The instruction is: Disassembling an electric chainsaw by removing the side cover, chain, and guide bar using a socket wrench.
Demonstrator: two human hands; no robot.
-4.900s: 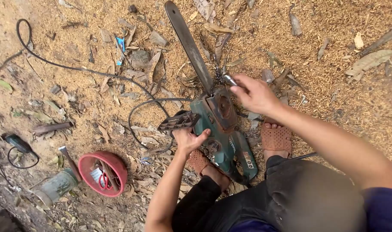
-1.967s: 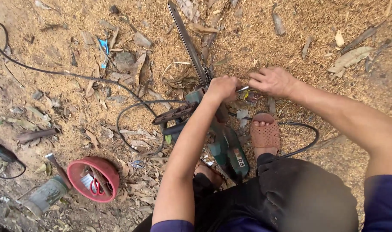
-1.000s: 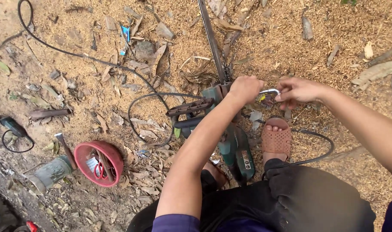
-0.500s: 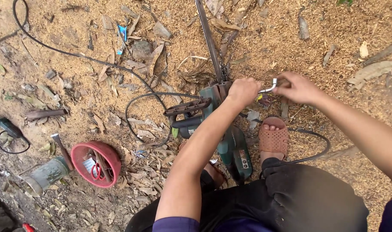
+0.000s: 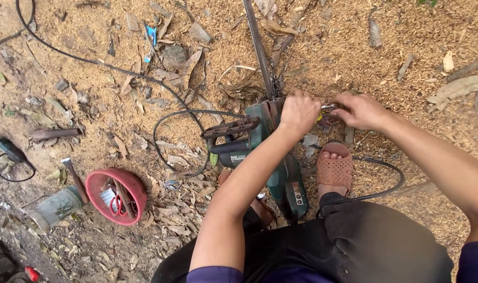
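Both forearms are bare, with short dark blue sleeves [image 5: 212,274] at the upper arms. Loose black trousers [image 5: 354,246] cover the legs. A brown perforated rubber sandal [image 5: 334,170] sits on one foot.

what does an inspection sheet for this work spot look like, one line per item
surface: bare ground covered in sawdust, dry leaves and wood chips
job's things: green electric chainsaw lying on the ground, guide bar pointing away from the person
clutter: red bowl holding small tools, hammer and a tipped jar beside it
hands: left hand gripping the saw body by the bar mount; right hand pinching a small metal tool there
cables: black cord snaking across the ground to the saw; a second loop by the sandalled foot
surroundings: small dark device with a cord at the left edge; no other people seen
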